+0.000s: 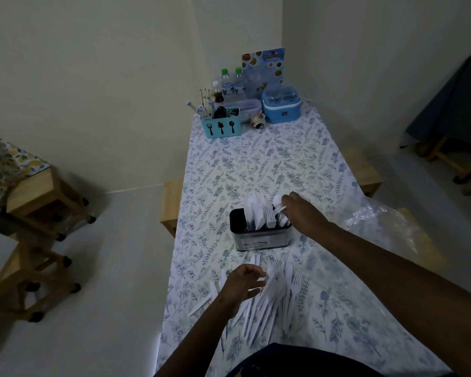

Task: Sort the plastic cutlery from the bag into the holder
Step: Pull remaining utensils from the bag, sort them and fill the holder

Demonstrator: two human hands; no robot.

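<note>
A black cutlery holder (259, 239) stands mid-table with several white plastic knives, forks and spoons upright in it. My right hand (301, 213) is at its right end and pinches a white plastic fork (278, 210) above the holder. A loose pile of white plastic cutlery (272, 303) lies on the cloth in front of the holder. My left hand (242, 284) hovers over the pile's left side with fingers curled; whether it holds a piece is unclear. The clear plastic bag (384, 227) lies crumpled at the right table edge.
The table (256, 164) has a floral cloth. At its far end stand a blue cutlery caddy (220, 126), water bottles (233, 84), a blue container (281, 104) and a menu card (264, 68). Wooden stools (42, 202) stand on the left floor.
</note>
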